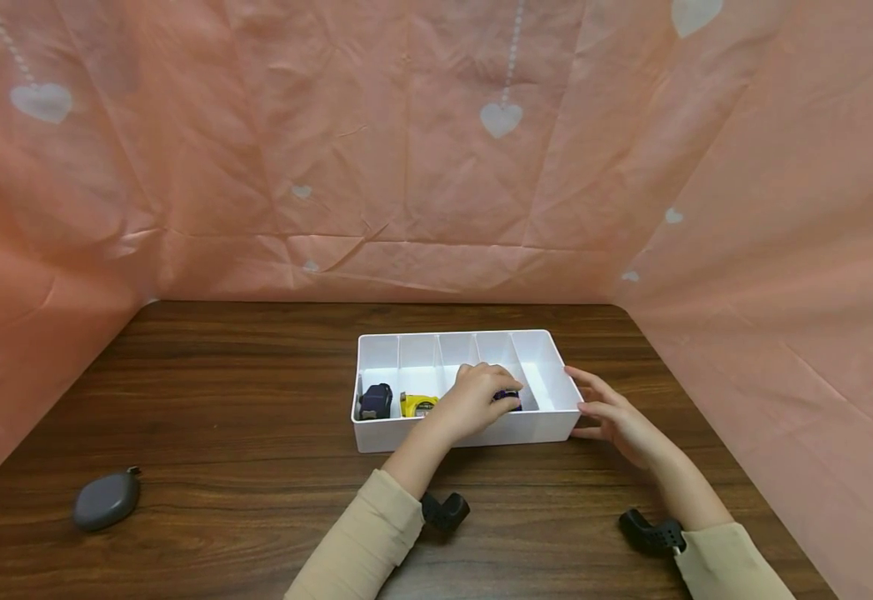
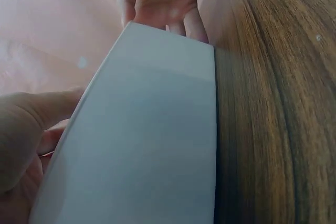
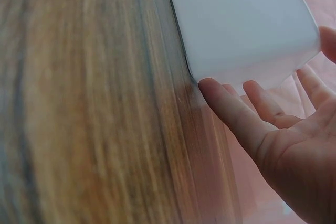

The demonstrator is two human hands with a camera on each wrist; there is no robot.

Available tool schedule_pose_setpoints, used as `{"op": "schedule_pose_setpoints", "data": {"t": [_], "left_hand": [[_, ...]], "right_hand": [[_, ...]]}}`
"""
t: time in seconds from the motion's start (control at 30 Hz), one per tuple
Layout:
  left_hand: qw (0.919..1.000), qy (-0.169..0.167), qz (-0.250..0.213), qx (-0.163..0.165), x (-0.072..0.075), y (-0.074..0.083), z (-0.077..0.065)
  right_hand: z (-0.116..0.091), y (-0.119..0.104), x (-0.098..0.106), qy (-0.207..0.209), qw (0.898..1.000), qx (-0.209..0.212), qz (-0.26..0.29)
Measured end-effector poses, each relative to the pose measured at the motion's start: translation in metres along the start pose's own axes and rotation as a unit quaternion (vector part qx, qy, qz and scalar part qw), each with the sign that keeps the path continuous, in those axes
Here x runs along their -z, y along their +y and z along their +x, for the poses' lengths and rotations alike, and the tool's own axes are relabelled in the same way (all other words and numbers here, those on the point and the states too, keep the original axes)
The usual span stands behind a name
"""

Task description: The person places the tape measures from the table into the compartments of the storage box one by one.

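Note:
A white divided box lies lengthwise on the table. My left hand reaches over its front wall and grips a small dark blue-purple object in a compartment right of the middle; the fingers hide most of it, and I cannot tell its kind. My right hand is at the box's right end, its extended fingers against the end wall and corner. In the leftmost compartment sits a dark navy tape measure. A yellow tape measure occupies the compartment beside it.
A grey oval case with a small loop lies at the left of the brown wood table. Pink cloth with white hearts encloses the back and both sides. Black wrist mounts sit under both sleeves.

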State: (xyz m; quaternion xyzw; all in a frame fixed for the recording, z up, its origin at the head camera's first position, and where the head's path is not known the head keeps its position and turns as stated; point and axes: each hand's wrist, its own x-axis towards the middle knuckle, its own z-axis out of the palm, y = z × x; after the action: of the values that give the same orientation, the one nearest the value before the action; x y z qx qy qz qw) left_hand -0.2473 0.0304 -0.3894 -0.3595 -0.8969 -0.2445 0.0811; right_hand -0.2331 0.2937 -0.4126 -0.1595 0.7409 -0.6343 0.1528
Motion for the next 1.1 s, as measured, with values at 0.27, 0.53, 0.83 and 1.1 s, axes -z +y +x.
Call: {"op": "schedule_pose_setpoints", "data": {"t": [0.27, 0.53, 0.83, 1.1], "left_hand": [[0.9982, -0.004, 0.056, -0.02, -0.003, 0.001, -0.002], [0.9972, -0.019, 0.07, -0.02, -0.002, 0.004, -0.004], [0.9971, -0.019, 0.069, -0.025, -0.001, 0.006, -0.007], [0.996, -0.019, 0.083, -0.029, 0.002, 0.006, -0.011]], "right_hand": [[0.0, 0.001, 0.0, -0.002, 1.0, 0.002, 0.001], [0.0, 0.002, 0.001, -0.006, 1.0, 0.01, 0.002], [-0.001, 0.003, 0.002, -0.007, 1.0, 0.011, 0.003], [-0.001, 0.003, 0.001, -0.003, 1.0, 0.009, 0.008]]}}
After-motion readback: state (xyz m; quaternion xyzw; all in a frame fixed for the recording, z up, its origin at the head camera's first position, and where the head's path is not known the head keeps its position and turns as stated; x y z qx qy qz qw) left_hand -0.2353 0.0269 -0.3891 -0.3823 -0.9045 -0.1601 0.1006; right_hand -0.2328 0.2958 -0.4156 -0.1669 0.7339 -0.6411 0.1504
